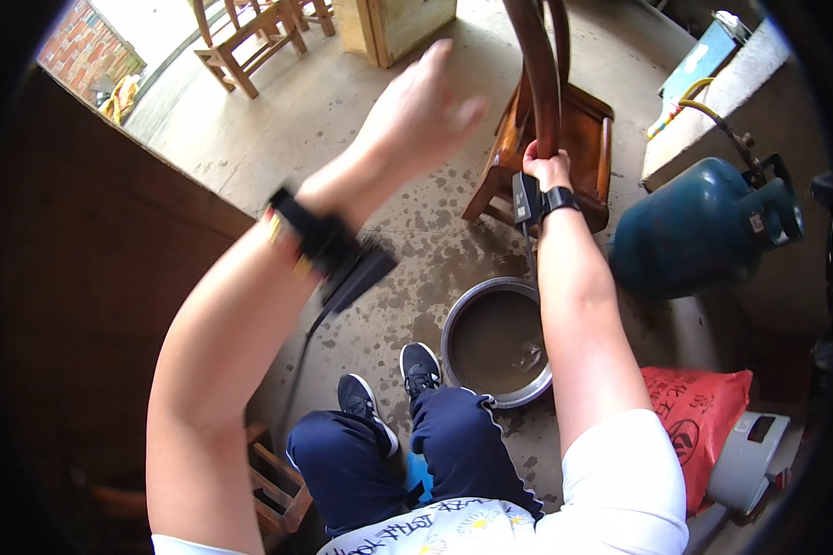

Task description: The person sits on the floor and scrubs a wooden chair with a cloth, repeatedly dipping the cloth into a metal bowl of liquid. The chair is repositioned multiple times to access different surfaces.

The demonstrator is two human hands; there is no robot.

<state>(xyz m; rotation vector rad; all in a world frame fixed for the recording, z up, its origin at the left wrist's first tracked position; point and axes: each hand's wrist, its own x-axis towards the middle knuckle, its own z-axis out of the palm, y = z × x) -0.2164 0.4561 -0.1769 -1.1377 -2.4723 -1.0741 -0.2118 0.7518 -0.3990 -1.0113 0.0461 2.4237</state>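
Observation:
My left hand (427, 104) is raised in mid-air to the left of a brown wooden chair (586, 149), blurred by motion. Its thumb stands apart from the fingers, and nothing shows in it. My right hand (548, 166) is closed around the lower part of a curved wooden upright (543, 90) at the chair's back. Below the chair, on the floor by my right forearm, stands a round metal basin (448, 347) of murky brown water (489, 333). A bright patch in the water is too unclear to name.
A teal gas cylinder (687, 229) with a yellow hose (708, 107) stands right of the chair. Nearer me on the right are a red bag (701, 423) bearing writing and a grey-white container (746, 458). Wet spots mark the concrete floor (416, 208). More wooden chairs (250, 48) stand at the far left.

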